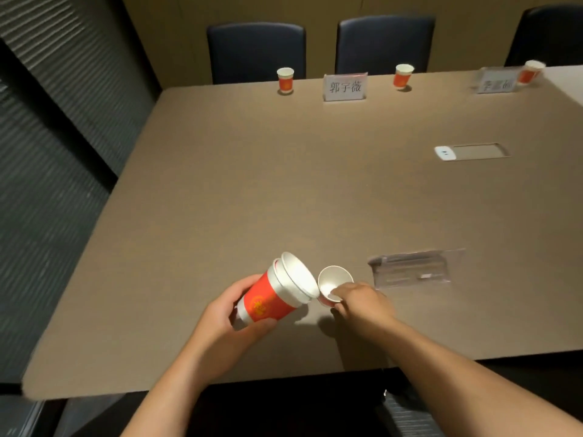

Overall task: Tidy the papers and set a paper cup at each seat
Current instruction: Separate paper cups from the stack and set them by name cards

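Three Chinese characters, 郭宇薇, are being shown in dark print on the white name card [345,86] standing at the far edge of the brown table [284,184]. A second name card [496,80] is being displayed further right, but its writing is too blurred to be read. A yellow emblem is being shown on the red band of the stack of paper cups [277,294]; its characters cannot be made out.

The stack is being gripped by the left hand [233,313], fingers and thumb curled round its red wall. Its long axis is being held tilted, the open white rims pointing up and to the right, the base down and to the left. A single paper cup [333,283] is being pinched at its near rim by the right hand [359,299], just beside the mouths of the stack, its opening turned up toward the camera. Whether it is touching the table cannot be told.

Three cups are being left upright along the far edge: a left cup [285,79], a middle cup [403,76] and a right cup [531,72], in front of dark chairs [255,52]. A clear plastic holder [410,269] is lying flat just right of the hands. A wide bare stretch of tabletop is being left open between the hands and the far row, broken only by a recessed panel [471,152].
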The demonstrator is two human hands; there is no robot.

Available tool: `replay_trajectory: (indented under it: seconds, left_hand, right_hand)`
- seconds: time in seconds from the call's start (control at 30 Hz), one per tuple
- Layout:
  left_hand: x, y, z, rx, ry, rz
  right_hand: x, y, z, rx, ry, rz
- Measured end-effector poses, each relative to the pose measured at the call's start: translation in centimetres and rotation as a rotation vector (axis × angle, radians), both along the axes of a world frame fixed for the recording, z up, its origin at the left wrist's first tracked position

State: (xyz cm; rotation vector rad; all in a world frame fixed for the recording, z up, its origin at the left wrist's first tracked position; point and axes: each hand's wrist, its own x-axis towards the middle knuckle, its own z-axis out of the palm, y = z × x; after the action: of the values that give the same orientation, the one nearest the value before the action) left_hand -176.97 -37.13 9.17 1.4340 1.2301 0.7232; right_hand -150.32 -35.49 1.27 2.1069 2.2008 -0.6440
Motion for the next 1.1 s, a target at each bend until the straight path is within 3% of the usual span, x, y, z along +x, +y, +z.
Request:
replay_trajectory:
  seconds: [0.1,0.27,0.37,0.5,0.7,0.93,1.1]
  left_hand:
    - [1.6,0.0,0.2,0.002,0.013,-0.009]
    - [7.1,-0.4,0.7,0.020,0.016,-0.071]
    - [12.1,-1.0,0.7,0.031,0.013,-0.159]
    - [21.5,-2.4,0.9,0.032,0.016,-0.305]
    - [35.7,-6.7,0.6,0.071,0.012,-0.345]
    - [41.9,-9.8,-1.4,0.017,0.009,-0.150]
    - [43.7,-8.8,-1.4,0.009,-0.004,-0.114]
  right_hand:
    - [1.5,0.0,1.6,-0.004,0.111,-0.001]
    - [5.8,-4.1,7.8,0.382,0.595,-0.300]
    - [9.1,-7.6,11.8,0.292,0.787,-0.221]
    - [16.4,-12.0,13.1,0.234,0.704,-0.172]
    - [30.3,-17.3,14.1,0.363,0.633,-0.378]
    - [42.7,-17.4,13.9,0.533,0.394,-0.363]
    - [46.2,-12.5,9.0,0.442,0.088,-0.214]
